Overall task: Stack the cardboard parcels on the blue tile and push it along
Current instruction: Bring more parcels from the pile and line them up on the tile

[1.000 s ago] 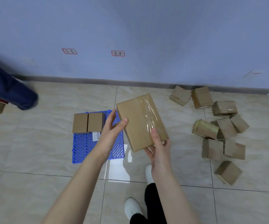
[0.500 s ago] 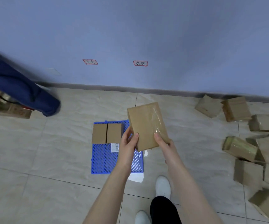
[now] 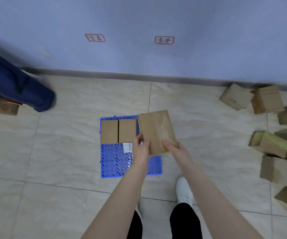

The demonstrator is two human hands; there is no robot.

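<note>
i'm holding one flat cardboard parcel (image 3: 156,130) by its near end with both hands. my left hand (image 3: 141,147) pinches the near left corner. my right hand (image 3: 175,149) is clamped on the near right corner, thumb lying over the taped face.

the parcel is over the far right part of the blue tile (image 3: 117,161), tilted. i can't tell whether its far edge already touches the tile.

its long axis runs from my hands out towards about 11 o'clock, a little skewed against the tile's edges. two smaller parcels (image 3: 118,131) lie flat and touching along the tile's far edge, from its 10 o'clock corner to the middle. their long sides point to 12 o'clock.

the free slot is just to their right, straight under what i hold. so i judge the move to be a slight clockwise turn and then a lowering.

my left hand is nearer the pair and must not nudge them. the loose parcels (image 3: 268,144) lie at 3 o'clock on the floor (image 3: 70,152), well apart.
</note>
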